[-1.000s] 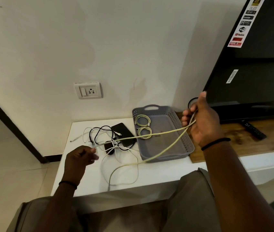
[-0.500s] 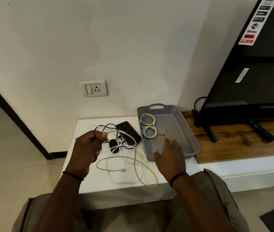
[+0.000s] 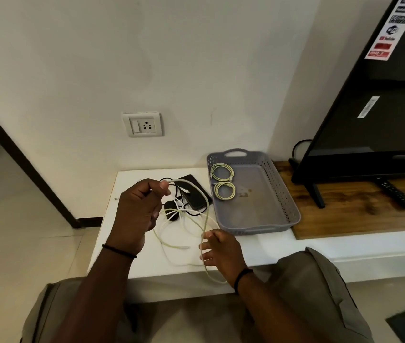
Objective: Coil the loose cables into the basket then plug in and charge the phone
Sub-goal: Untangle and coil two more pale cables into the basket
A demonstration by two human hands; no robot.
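My left hand (image 3: 139, 210) is raised over the white shelf (image 3: 127, 256) and pinches one end of a pale yellow-green cable (image 3: 206, 214) between thumb and fingers. That cable arcs right and drops past my right hand (image 3: 217, 251), whose spread fingers touch it near the shelf's front edge. A black phone (image 3: 195, 196) lies flat behind a tangle of white and black cables (image 3: 179, 214) with a black charger. Two coiled cables (image 3: 222, 180) lie in the grey perforated basket (image 3: 293, 209) to the right.
A wall socket with a switch (image 3: 142, 124) sits above the shelf. A large black TV (image 3: 374, 107) stands on a wooden board (image 3: 360, 214) right of the basket, with a remote (image 3: 397, 194) under it. My knees are below the shelf's front edge.
My right hand let the stretched cable drop from beside the TV and came down to the shelf's front edge. My left hand rose, lifting the cable's end higher.
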